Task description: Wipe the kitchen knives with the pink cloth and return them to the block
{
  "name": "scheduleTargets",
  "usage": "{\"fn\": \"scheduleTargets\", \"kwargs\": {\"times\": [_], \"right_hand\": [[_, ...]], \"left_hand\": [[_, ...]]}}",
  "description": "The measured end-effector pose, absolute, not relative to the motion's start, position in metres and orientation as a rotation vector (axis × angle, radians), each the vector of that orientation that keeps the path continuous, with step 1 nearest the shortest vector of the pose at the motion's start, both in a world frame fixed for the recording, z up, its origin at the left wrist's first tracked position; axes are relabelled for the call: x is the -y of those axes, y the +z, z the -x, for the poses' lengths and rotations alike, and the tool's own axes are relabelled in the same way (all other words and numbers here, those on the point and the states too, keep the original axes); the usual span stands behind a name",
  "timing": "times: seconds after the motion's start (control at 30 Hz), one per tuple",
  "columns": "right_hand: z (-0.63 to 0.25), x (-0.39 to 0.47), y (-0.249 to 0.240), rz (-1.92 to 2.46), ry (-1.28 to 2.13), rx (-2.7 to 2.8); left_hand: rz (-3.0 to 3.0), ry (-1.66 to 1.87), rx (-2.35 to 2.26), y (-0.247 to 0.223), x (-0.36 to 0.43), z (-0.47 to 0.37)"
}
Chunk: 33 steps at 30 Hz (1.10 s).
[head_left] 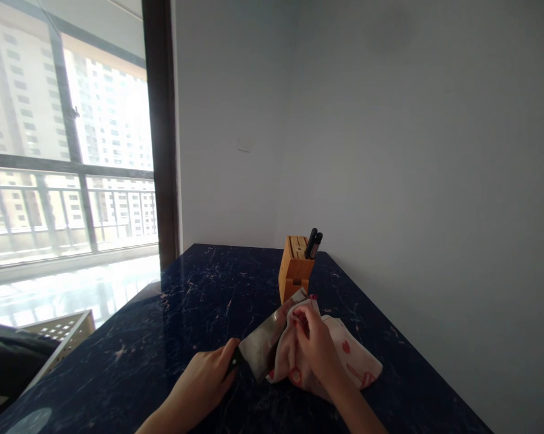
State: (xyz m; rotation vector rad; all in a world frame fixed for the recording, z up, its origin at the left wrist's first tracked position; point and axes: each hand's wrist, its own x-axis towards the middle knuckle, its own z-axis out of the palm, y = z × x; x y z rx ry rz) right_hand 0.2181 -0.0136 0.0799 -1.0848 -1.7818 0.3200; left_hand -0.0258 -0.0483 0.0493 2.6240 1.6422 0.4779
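My left hand [208,377] is wrapped round the black handle of a cleaver [265,340], whose broad shiny blade slants up to the right. At the blade's right side, my right hand [312,331] pinches a white cloth [350,355] with red hearts and other red marks. Part of the cloth lies against the blade, covering some of it, and the rest spreads to the right of my wrist. Just beyond the blade's tip stands a wooden knife block [294,271], its lower part partly hidden. Two black-handled tools [314,243] stick up from its right side.
The dark blue marble-patterned table [208,289] reaches to the grey wall [389,150] at the back and right. At the lower left is a pale perforated chair or rack [68,331] with dark fabric [9,361]. Large windows [73,120] fill the left side.
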Motion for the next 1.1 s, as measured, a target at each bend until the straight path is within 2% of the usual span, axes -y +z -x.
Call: {"fn": "scheduleTargets", "kwargs": {"times": [0.33,0.63,0.93,1.1], "right_hand": [[-0.182,0.038,0.072,1.011,0.308,2.025],[-0.211,0.019,0.081,1.025,0.191,1.717],[-0.174,0.042,0.078,0.911,0.267,2.032],[-0.18,0.035,0.079,0.956,0.246,1.935]], "left_hand": [[-2.598,0.491,-1.635,0.054,0.051,0.026],[-2.645,0.509,-1.547,0.058,0.056,0.019],[-2.627,0.571,-1.529,0.056,0.056,0.017],[-2.662,0.56,-1.521,0.053,0.053,0.018]]}}
